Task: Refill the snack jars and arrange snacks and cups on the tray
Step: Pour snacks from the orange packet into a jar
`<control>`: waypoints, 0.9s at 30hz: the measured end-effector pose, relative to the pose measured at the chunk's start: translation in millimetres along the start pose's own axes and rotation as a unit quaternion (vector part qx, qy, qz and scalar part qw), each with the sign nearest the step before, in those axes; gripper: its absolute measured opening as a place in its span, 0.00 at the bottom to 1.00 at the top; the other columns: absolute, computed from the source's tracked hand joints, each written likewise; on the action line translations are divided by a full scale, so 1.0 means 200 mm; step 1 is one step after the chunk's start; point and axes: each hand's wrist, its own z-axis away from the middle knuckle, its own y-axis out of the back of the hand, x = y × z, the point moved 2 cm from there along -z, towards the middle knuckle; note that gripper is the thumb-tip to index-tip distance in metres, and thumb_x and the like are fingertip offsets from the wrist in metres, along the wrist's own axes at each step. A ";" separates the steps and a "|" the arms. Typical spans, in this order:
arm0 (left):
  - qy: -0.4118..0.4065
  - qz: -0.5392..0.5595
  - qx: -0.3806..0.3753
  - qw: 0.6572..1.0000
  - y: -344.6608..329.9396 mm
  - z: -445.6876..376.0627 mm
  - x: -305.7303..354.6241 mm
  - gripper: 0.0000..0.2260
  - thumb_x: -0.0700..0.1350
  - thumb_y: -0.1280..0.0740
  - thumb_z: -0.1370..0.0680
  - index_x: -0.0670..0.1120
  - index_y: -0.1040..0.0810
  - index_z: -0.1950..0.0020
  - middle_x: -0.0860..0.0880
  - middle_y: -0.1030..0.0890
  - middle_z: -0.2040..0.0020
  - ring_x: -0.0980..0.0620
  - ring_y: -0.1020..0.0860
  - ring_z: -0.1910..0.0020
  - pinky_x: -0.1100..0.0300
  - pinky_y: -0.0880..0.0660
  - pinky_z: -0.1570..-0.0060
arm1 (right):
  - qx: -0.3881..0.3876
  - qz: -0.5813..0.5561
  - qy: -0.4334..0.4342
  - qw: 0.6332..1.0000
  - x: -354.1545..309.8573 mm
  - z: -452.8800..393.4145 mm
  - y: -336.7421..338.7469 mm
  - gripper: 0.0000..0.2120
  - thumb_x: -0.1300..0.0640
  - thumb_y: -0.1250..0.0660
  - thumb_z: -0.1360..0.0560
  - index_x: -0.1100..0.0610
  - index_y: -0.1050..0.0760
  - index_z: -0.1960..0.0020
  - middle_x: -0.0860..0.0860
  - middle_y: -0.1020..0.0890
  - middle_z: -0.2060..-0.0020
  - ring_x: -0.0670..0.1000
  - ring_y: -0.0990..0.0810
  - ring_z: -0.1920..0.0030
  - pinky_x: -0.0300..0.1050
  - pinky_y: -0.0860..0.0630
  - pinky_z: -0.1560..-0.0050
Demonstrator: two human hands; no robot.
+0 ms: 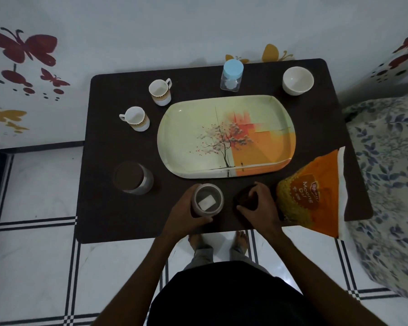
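Our hands work at the near table edge.
We grip the open jar (208, 200) with our left hand (186, 211); our right hand (260, 205) holds its lid (244, 198). Tray (174, 128) bare, nothing refilled yet.

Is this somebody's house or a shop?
Most likely a room in a home: butterfly stickers decorate the wall, a leaf-print bed cover sits beside the small dark table, and the floor is tiled.

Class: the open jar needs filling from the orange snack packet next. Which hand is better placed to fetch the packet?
Right. The right hand grips the dark lid right beside the packet, while the left hand holds the open jar steady, farther away.
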 end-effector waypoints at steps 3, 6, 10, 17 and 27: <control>0.000 0.008 -0.007 1.000 -0.03 0.00 -0.03 0.45 0.52 0.18 0.35 0.53 0.37 0.24 0.58 0.31 0.27 0.60 0.32 0.28 0.54 0.30 0.30 | 0.000 0.027 -0.018 0.999 0.04 -0.01 -0.03 0.16 0.59 0.22 0.32 0.54 0.29 0.55 0.51 0.32 0.32 0.49 0.35 0.29 0.37 0.38 0.35; 0.001 0.007 -0.010 1.000 -0.03 0.01 -0.04 0.49 0.54 0.18 0.36 0.52 0.41 0.22 0.56 0.35 0.25 0.62 0.36 0.27 0.58 0.33 0.29 | 0.000 0.072 -0.023 0.997 0.06 -0.01 -0.05 0.13 0.60 0.24 0.31 0.56 0.26 0.52 0.54 0.35 0.30 0.54 0.35 0.30 0.37 0.38 0.35; -0.019 0.001 -0.007 1.000 0.02 0.04 0.00 0.55 0.60 0.18 0.39 0.57 0.47 0.21 0.55 0.43 0.22 0.57 0.41 0.23 0.58 0.36 0.28 | -0.021 0.119 -0.030 0.992 0.08 0.00 -0.08 0.14 0.62 0.25 0.31 0.57 0.26 0.49 0.55 0.39 0.27 0.57 0.37 0.28 0.40 0.37 0.33; -0.049 -0.008 0.170 0.984 0.18 0.05 0.30 0.27 0.59 0.38 0.21 0.48 0.35 0.25 0.50 0.32 0.28 0.54 0.33 0.28 0.59 0.35 0.30 | -0.013 0.017 -0.014 1.000 -0.15 0.07 0.05 0.14 0.61 0.29 0.27 0.55 0.24 0.42 0.55 0.35 0.29 0.53 0.37 0.27 0.43 0.35 0.31; -0.119 0.098 -0.002 0.988 -0.13 -0.14 1.03 0.04 0.43 0.32 0.20 0.50 0.18 0.49 0.56 0.16 0.55 0.57 0.18 0.54 0.59 0.22 0.53 | 0.222 -0.142 0.121 0.957 -0.61 0.31 0.86 0.07 0.68 0.33 0.24 0.59 0.22 0.49 0.51 0.19 0.54 0.48 0.20 0.51 0.38 0.25 0.51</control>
